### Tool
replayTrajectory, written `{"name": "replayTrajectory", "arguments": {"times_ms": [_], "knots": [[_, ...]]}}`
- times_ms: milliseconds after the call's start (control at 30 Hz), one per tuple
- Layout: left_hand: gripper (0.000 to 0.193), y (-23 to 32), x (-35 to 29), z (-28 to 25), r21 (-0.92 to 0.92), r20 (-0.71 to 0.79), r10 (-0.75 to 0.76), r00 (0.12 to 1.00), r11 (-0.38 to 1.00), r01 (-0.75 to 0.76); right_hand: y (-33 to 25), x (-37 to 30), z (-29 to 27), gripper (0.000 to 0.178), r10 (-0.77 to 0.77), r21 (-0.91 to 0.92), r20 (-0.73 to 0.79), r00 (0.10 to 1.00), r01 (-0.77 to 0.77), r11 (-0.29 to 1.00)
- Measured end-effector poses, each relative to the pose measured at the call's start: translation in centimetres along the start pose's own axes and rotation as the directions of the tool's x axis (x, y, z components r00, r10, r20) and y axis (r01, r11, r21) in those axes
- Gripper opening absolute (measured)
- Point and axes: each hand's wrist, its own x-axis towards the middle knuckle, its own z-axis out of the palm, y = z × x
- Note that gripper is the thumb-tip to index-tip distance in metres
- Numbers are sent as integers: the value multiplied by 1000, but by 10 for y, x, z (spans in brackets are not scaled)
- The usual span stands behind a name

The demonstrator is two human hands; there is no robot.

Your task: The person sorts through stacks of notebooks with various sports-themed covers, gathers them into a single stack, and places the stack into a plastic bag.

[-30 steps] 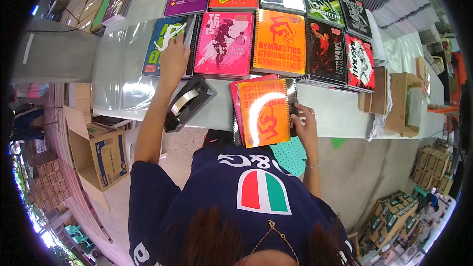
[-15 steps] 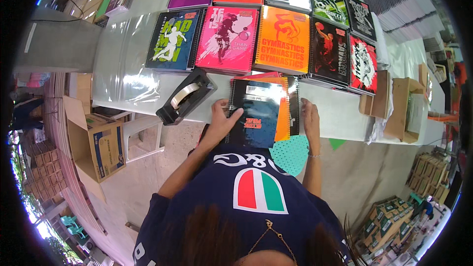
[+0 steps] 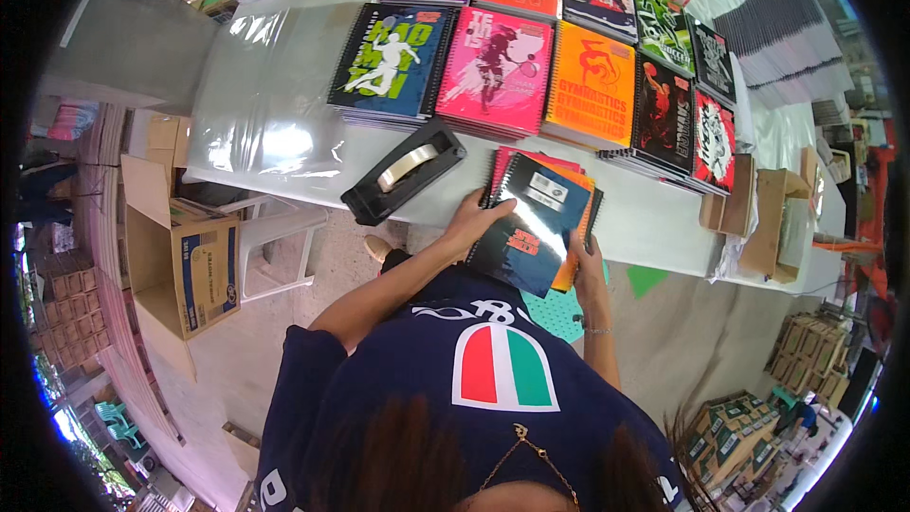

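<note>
Stack in hand: spiral notebooks point(image 3: 536, 218), a dark glossy cover on top with orange and pink covers beneath, lying at the near edge of the white table point(image 3: 645, 218).
Left hand point(image 3: 471, 221): on the stack's left, spiral-bound edge, fingers curled around it in a grasp.
Right hand point(image 3: 585, 261): at the stack's lower right corner, fingers pinching the covers there.
Tape dispenser point(image 3: 403, 171): black, just left of the stack, apart from it.
Notebook rows point(image 3: 559, 66): beyond the stack, colourful sports covers laid side by side.
Cardboard box point(image 3: 185, 265): open, on the floor, well left of the stack.
</note>
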Motion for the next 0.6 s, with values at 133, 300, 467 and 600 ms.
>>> {"name": "replayTrajectory", "arguments": {"times_ms": [133,300,467,600], "knots": [[55,-6,-6,-22,88,175,3,985,996,-19,27,-33,8,55,91,187,22,996,-94,978],[58,-39,-26,-55,108,304,-150,941,987,123,75,-84,36,52,0,233,-152,988,36,972],[93,-5,-97,-94,66,473,-152,868,988,137,47,-148,96,58,-201,58,-276,940,225,973],[96,20,-123,-135,-84,508,132,851,991,-104,-1,-182,161,61,-355,-93,-345,869,345,934]]}}
